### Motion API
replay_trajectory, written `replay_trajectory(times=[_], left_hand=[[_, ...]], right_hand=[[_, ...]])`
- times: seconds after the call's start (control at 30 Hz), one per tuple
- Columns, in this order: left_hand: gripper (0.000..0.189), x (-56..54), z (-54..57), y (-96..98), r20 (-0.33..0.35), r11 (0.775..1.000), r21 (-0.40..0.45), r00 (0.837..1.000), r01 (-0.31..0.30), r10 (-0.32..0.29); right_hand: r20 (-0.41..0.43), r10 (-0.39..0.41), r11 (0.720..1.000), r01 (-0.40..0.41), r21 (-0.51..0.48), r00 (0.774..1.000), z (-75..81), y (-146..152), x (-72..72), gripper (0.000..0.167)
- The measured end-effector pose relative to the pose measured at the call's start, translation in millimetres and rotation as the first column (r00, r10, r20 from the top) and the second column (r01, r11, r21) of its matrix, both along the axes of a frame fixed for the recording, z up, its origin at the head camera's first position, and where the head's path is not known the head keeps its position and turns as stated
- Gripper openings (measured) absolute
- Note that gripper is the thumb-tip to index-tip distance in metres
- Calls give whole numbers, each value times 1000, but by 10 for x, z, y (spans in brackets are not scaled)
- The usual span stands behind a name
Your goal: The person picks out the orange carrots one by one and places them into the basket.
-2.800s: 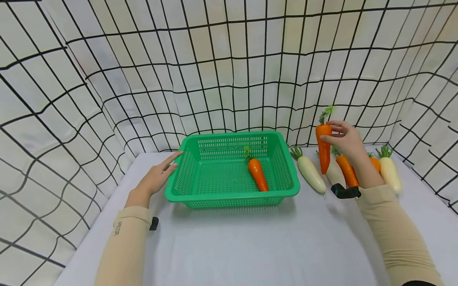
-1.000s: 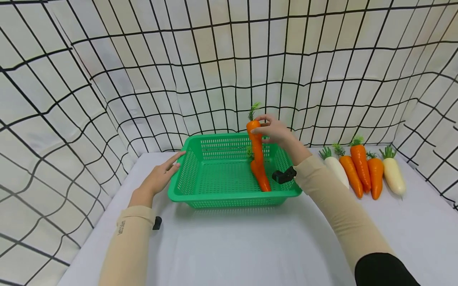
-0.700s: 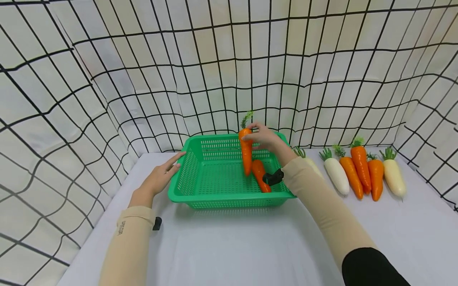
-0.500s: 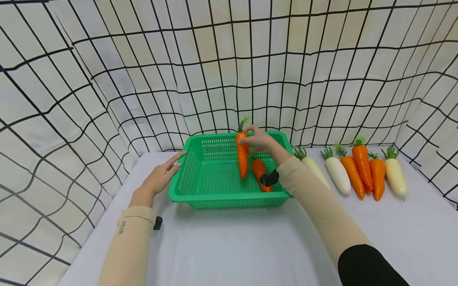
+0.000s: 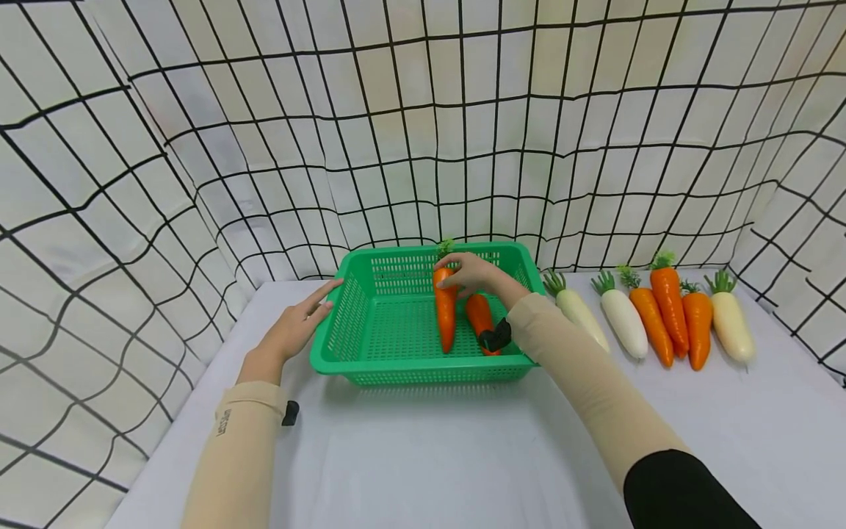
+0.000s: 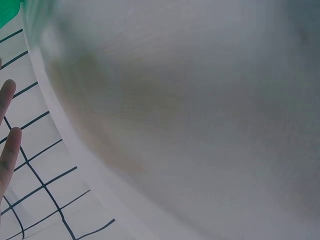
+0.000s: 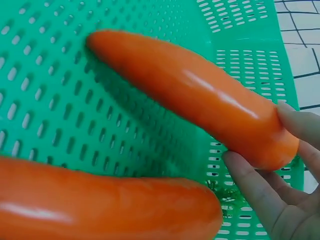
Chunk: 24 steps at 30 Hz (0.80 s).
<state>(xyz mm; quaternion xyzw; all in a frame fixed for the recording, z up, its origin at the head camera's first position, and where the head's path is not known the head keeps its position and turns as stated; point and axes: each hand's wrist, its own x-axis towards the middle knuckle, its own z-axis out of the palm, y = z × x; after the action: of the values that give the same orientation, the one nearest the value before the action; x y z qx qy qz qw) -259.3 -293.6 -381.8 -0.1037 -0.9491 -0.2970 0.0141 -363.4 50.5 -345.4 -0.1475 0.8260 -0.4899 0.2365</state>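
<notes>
Covering the lower part of the scene, a smooth white tabletop (image 5: 423, 455) carries an open, rectangular green plastic basket (image 5: 423, 365) with slotted walls. To its right, a row of three pale radishes (image 5: 624, 325) and three orange carrots (image 5: 697, 330) lies on the tabletop, leafy ends pointing away from the person. The left hand (image 5: 291, 329) is at the basket's left rim, fingers extended. The right hand (image 5: 472, 273), inside the basket, pinches a glossy carrot (image 5: 446, 316) near its thick end between thumb and fingers. That carrot slants downward; whether its tip touches the basket floor is unclear. Just beside it, right of centre, a second carrot (image 5: 477, 312) lies in the basket.
</notes>
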Motion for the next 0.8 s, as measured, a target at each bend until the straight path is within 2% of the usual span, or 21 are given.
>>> replay_trajectory(times=[0.13, 0.23, 0.47, 0.6, 0.8], left_hand=[[57, -8, -17, -9, -1, 1000, 1, 1000, -2, 2], [57, -16, -24, -7, -2, 1000, 1, 1000, 0, 0], [56, 1, -7, 4, -1, 1000, -3, 1000, -1, 1], [56, 10, 7, 9, 5, 1000, -2, 1000, -3, 3], [57, -3, -19, 5, 6, 1000, 9, 1000, -7, 7]], right_hand=[[-18, 13, 998, -12, 61, 1000, -26, 0, 19, 53], [-53, 40, 989, -32, 146, 998, -49, 16, 27, 55], [-115, 110, 946, -68, 317, 987, -94, 48, 20, 56], [-106, 129, 914, -77, 398, 986, -99, 61, 15, 53], [-70, 131, 907, -91, 411, 989, -101, 77, 12, 51]])
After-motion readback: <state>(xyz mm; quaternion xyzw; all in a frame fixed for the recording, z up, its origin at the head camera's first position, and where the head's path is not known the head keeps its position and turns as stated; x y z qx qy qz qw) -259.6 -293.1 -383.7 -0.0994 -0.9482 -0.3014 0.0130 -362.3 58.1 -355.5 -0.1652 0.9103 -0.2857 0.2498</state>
